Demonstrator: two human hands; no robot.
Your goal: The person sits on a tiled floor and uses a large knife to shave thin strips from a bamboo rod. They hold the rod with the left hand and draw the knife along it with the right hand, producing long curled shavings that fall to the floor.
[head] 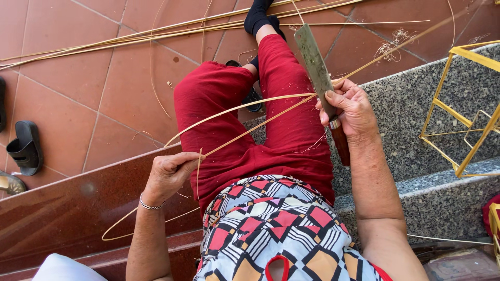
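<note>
Fingers of left hand (pixel 169 174) pinched thin, pale bamboo strip (pixel 245 112) at split end, two slivers arcing over red trousers (pixel 291 140). Right hand (pixel 351 106) closed round brown wooden handle of broad, dull metal knife (pixel 314 57), flat blade against strip. Long cut strips (pixel 130 36) lay on glossy terracotta floor tiles (pixel 67 114); yellow stick frame (pixel 469 112) sat on speckled granite step (pixel 411 135).

Seated person in red trousers (pixel 291 130), patterned top. Right hand (pixel 351 106) closed round wooden handle of broad knife (pixel 315 65), blade pointing far. Left hand (pixel 169 174) pinches thin bamboo strips (pixel 245 112) running right to blade. More strips (pixel 156 31) lie on far tiled floor (pixel 67 104). Yellow frame (pixel 469 114) on granite step (pixel 401 119), right. Black sandal (pixel 25 147), left.
</note>
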